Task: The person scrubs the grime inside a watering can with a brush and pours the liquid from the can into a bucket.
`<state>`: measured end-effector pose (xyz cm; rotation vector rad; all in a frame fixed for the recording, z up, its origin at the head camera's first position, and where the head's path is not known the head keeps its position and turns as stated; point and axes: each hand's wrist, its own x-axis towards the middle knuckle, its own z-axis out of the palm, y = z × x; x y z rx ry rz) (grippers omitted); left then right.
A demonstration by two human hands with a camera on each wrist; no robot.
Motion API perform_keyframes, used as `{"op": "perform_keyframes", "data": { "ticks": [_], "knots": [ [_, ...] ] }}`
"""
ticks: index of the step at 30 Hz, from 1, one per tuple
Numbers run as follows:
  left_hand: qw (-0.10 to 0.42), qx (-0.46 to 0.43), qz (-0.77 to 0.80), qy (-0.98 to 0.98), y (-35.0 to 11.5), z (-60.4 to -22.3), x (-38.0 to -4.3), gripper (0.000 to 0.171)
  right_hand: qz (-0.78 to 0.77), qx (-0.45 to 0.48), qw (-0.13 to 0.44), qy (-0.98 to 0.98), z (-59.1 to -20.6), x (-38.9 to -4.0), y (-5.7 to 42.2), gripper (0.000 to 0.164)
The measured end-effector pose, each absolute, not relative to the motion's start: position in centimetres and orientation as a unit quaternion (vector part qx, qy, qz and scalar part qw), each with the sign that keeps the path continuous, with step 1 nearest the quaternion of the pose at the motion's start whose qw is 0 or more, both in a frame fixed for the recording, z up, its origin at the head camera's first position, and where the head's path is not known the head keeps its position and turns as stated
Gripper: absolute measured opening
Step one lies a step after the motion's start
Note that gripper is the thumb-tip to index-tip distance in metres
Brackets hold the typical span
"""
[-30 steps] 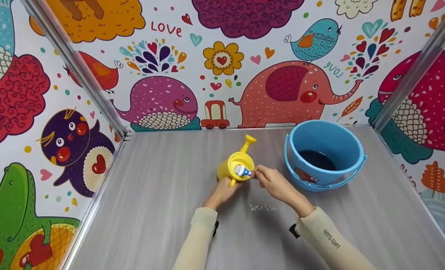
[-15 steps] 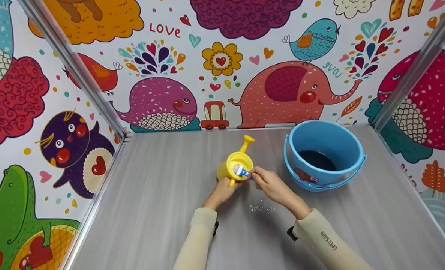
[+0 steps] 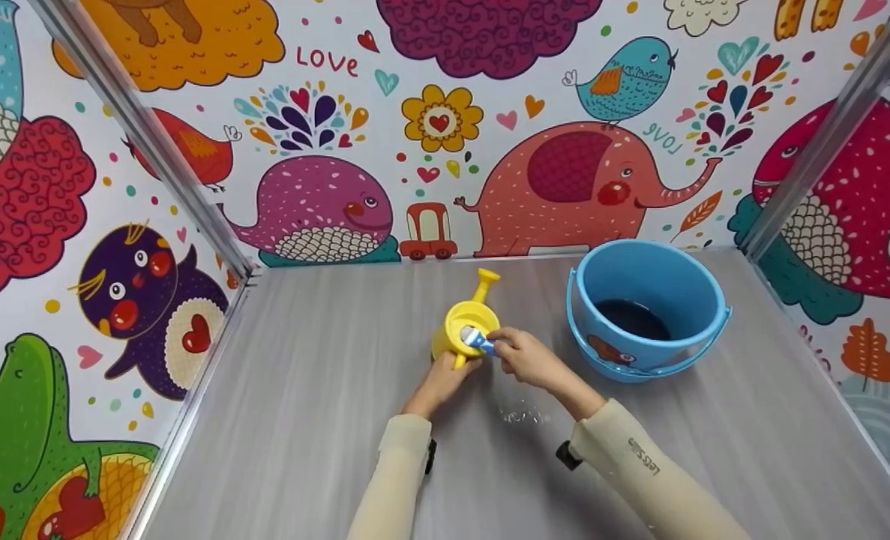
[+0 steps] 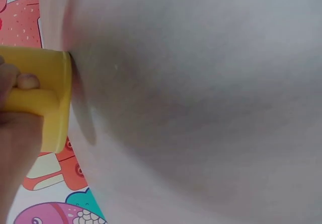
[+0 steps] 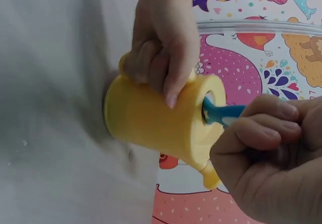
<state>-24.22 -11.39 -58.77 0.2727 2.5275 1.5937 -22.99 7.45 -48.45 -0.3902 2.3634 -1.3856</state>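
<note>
A yellow watering can [image 3: 450,341] stands mid-table with its spout toward the back wall. My left hand [image 3: 439,384] grips its handle, with fingers wrapped round it in the left wrist view. My right hand [image 3: 538,364] holds a blue-handled brush [image 3: 482,343] with a whitish head. The brush head is at the can's open top, and in the right wrist view the blue handle [image 5: 221,114] passes into the opening. The inside of the can is mostly hidden. Whether the can's base fully touches the table cannot be made out.
A blue bucket [image 3: 587,300] with its handle hanging down stands at the back right, dark liquid or shadow at its bottom. Small water drops [image 3: 523,412] lie on the grey table [image 3: 317,420]. Cartoon-printed walls [image 3: 445,60] enclose the back and sides.
My right hand has moved a little left with the brush, whose head now sits farther left in the can's mouth. The can has shifted slightly left in my left hand.
</note>
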Motion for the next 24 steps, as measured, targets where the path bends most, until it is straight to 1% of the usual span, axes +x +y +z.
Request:
{"op": "perform_keyframes", "data": {
  "ticks": [6,11,24],
  "knots": [
    [0.078,0.086,0.549,0.828,-11.5,-58.8,-24.3,0.028,-0.489,-0.143,0.19,0.839,-47.1,-23.7,7.0,0.035],
    [0.073,0.086,0.549,0.828,-11.5,-58.8,-24.4,0.022,-0.494,-0.141,0.181,0.838,-46.5,-23.8,7.0,0.032],
    [0.079,0.06,0.546,0.832,-11.5,-58.7,-24.6,0.022,-0.503,-0.123,0.193,0.834,-45.4,-23.8,6.4,0.03]
  ]
}}
